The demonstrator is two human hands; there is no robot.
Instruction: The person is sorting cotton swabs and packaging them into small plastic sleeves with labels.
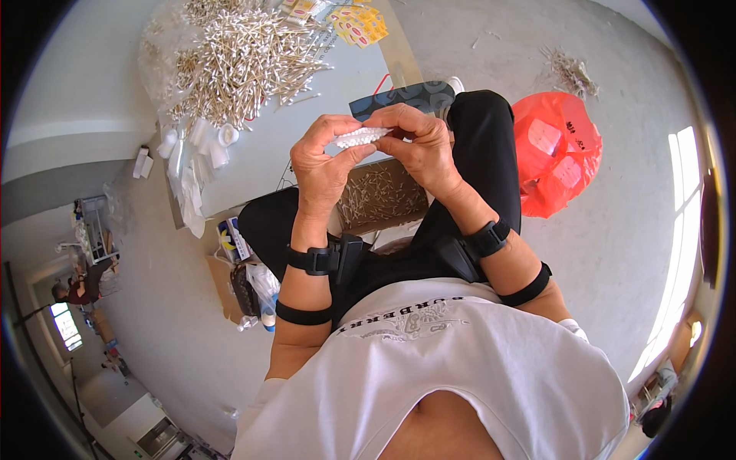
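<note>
A bundle of cotton swabs (362, 137), its white tips packed tightly together, is held level between my two hands above the table's near edge. My left hand (323, 153) pinches one end between thumb and fingers. At the other end, the thumb and fingers of my right hand (418, 146) close on the bundle. Just below the hands, between my knees, sits an open cardboard box (383, 198) with loose swabs scattered inside. A big heap of loose cotton swabs (245, 65) lies on the table to the far left.
Yellow-and-white packets (358, 25) lie on the table (337, 80) beyond the heap. White plastic bags (201, 165) hang at its left corner. A red plastic bag (557, 149) stands on the floor right of my knee, with discarded swabs (569, 70) behind it. Left of my leg is another carton (224, 287).
</note>
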